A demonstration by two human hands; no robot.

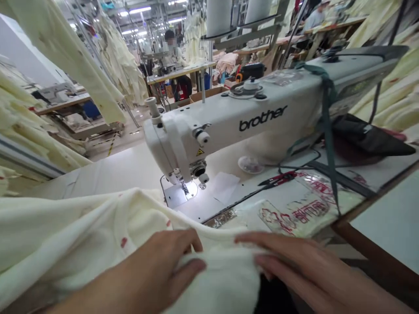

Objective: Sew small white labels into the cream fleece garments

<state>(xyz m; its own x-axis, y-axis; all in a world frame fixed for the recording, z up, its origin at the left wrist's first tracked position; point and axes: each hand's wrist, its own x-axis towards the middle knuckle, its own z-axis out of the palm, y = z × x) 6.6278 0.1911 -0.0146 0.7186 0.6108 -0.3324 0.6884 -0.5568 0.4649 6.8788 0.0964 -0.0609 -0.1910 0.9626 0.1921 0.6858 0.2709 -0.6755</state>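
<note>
A cream fabric piece (81, 231) with small red marks lies across the near side of the sewing table. My left hand (157, 270) pinches a fold of this fabric between thumb and fingers. My right hand (294, 266) lies on the fabric's right edge, fingers stretched toward the left hand and gripping the cloth. Behind them stands a white Brother sewing machine (248, 122), its needle area (185, 187) lit over the metal plate, a little beyond the fabric's far edge.
Red-handled thread snips (278, 179) and a small clear dish (250, 165) lie on the table right of the needle. Dark cloth (366, 137) sits at the right. Cream garments (65, 48) hang left and behind. Another person (172, 48) sits at a distant machine.
</note>
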